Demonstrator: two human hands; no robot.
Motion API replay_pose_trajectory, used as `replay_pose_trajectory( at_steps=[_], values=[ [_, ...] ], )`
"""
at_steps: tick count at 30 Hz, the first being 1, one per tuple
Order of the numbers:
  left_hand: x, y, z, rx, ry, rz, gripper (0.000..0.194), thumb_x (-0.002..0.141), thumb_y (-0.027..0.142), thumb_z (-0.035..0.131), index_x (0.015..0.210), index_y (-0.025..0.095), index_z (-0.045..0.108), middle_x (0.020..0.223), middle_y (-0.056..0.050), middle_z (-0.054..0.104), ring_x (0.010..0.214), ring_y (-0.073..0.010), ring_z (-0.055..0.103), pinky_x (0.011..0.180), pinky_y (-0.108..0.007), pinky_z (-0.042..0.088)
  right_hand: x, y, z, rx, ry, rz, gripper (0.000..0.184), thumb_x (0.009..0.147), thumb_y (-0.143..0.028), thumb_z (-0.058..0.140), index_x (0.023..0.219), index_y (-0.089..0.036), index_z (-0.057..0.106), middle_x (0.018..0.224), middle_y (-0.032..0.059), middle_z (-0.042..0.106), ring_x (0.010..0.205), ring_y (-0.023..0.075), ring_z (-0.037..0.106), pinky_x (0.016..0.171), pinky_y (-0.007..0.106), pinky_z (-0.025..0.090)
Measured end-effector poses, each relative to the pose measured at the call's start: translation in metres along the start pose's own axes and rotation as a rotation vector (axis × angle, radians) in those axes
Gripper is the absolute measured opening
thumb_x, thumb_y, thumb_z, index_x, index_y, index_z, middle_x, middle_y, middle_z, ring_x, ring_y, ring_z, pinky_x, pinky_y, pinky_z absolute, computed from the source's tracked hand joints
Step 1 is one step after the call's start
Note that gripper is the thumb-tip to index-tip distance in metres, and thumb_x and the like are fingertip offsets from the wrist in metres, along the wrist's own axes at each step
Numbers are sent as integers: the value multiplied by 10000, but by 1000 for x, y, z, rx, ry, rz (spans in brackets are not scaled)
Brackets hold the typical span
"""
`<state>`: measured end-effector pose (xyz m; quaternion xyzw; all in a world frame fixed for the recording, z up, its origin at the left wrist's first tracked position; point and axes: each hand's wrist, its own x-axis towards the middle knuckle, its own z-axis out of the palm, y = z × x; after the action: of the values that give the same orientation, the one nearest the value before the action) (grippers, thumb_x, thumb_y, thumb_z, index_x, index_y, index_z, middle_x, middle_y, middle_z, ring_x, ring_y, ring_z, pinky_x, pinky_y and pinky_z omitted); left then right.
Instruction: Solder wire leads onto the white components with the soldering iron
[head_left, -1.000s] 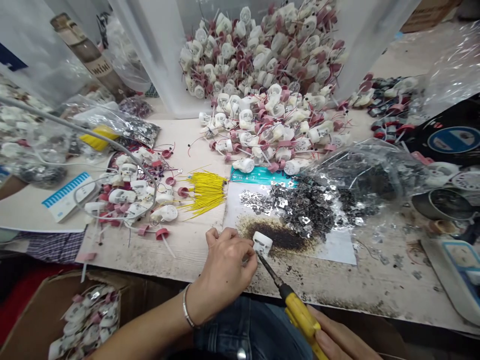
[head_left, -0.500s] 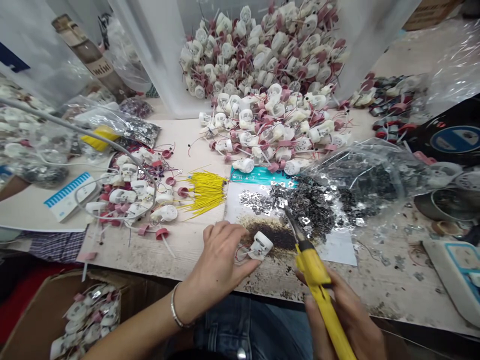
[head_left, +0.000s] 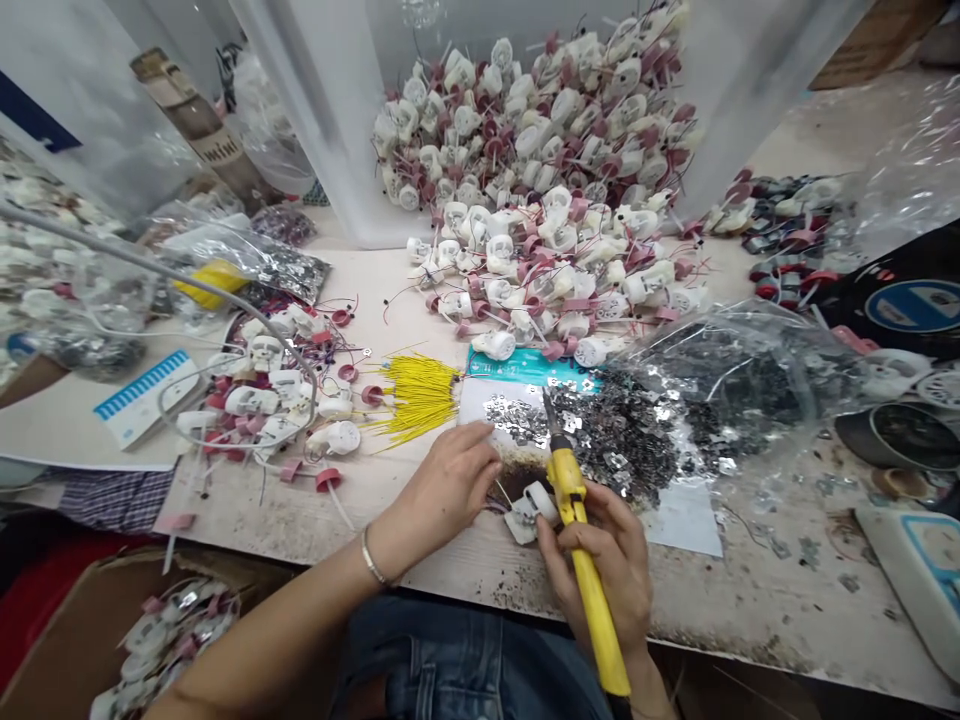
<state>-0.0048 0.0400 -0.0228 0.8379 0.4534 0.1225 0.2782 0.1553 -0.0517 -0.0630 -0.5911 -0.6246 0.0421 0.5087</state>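
Note:
My right hand (head_left: 604, 565) is closed round a yellow-handled screwdriver (head_left: 581, 540), whose tip points up into a heap of small shiny metal tabs (head_left: 600, 430). A white lamp socket (head_left: 527, 508) lies at the table's front edge, right against my right fingers and beside the tool's shaft; I cannot tell whether those fingers hold it. My left hand (head_left: 450, 485), with a bracelet on its wrist, reaches to the tabs on the white sheet (head_left: 682, 520). Its fingers are stretched out, thumb apart from them, and it is off the socket.
A big pile of white sockets with maroon caps (head_left: 540, 200) spills from a translucent bin at the back. A smaller pile (head_left: 277, 395) and a bundle of yellow wires (head_left: 420, 395) lie left. A plastic bag of tabs (head_left: 735, 380) lies right, a cardboard box (head_left: 67, 640) lower left.
My left hand let go of the white socket and reached up to the metal tabs. My right hand brought the screwdriver in from the right, beside the socket.

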Motion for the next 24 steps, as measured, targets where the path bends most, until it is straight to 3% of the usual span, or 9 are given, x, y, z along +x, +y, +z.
replay_pose_trajectory(
  at_steps=[2, 4, 8, 12, 14, 16, 19, 21, 24],
  values=[
    [5, -1, 2, 55, -7, 62, 177, 922, 156, 478, 888, 122, 649, 1340, -170, 534, 1244, -280, 487, 1063, -437, 376, 1, -3, 0, 10, -6, 18, 168, 769, -72, 658, 747, -182, 533, 1194, 67, 511, 1031, 157, 623, 779, 263, 596],
    [4, 1, 1, 56, -74, 71, 198, 935, 158, 453, 907, 124, 646, 1224, -158, 612, 1145, -262, 558, 1011, -430, 423, 1, -7, 2, 23, 11, 24, 175, 760, -59, 662, 746, -177, 534, 1184, 68, 516, 1011, 149, 625, 748, 241, 595],
    [-5, 8, -7, 17, -175, -29, 227, 946, 179, 446, 876, 152, 660, 865, -76, 696, 833, -200, 642, 783, -315, 503, -3, -13, 8, 98, 12, 58, 187, 751, -44, 661, 740, -178, 531, 1180, 64, 518, 987, 150, 635, 704, 236, 598],
    [-1, 5, -8, 67, -117, -176, 191, 926, 176, 487, 916, 162, 677, 795, -60, 705, 735, -186, 647, 687, -275, 476, -7, -12, 9, 204, -23, 121, 167, 784, -44, 610, 740, -180, 523, 1230, 81, 521, 1003, 167, 646, 737, 275, 602],
    [6, 4, -7, 97, -94, -213, 181, 918, 171, 503, 935, 151, 682, 810, -70, 707, 755, -192, 653, 697, -278, 471, -7, -8, 0, 231, -5, 131, 156, 784, -45, 599, 836, -184, 556, 1207, 87, 561, 1016, 187, 647, 759, 311, 601],
    [12, 3, -7, 132, -117, -216, 192, 913, 166, 510, 866, 142, 695, 817, -81, 704, 784, -200, 654, 720, -284, 469, -6, -1, -14, 223, -29, 73, 279, 773, -48, 602, 1016, -182, 582, 1175, 89, 600, 1039, 205, 641, 796, 338, 593],
    [17, 2, -7, 167, -149, -238, 200, 902, 168, 521, 810, 144, 697, 792, -76, 702, 769, -202, 652, 706, -285, 462, -6, 7, -36, 177, -204, -42, 445, 784, -37, 563, 1209, -167, 566, 1228, 109, 598, 1106, 223, 620, 875, 350, 572],
    [18, 1, -6, 172, -132, -248, 187, 899, 172, 524, 843, 150, 701, 796, -69, 707, 764, -200, 652, 704, -283, 459, -6, 11, -44, 180, -272, -37, 435, 796, -49, 551, 1218, -154, 573, 1242, 116, 601, 1121, 232, 618, 898, 350, 567],
    [18, 0, -3, 180, -105, -253, 182, 892, 178, 532, 853, 156, 708, 820, -69, 711, 781, -199, 649, 720, -282, 453, -8, 14, -44, 243, -211, 1, 401, 766, -51, 591, 1154, -154, 596, 1233, 111, 614, 1104, 246, 629, 878, 359, 579]
  ],
)
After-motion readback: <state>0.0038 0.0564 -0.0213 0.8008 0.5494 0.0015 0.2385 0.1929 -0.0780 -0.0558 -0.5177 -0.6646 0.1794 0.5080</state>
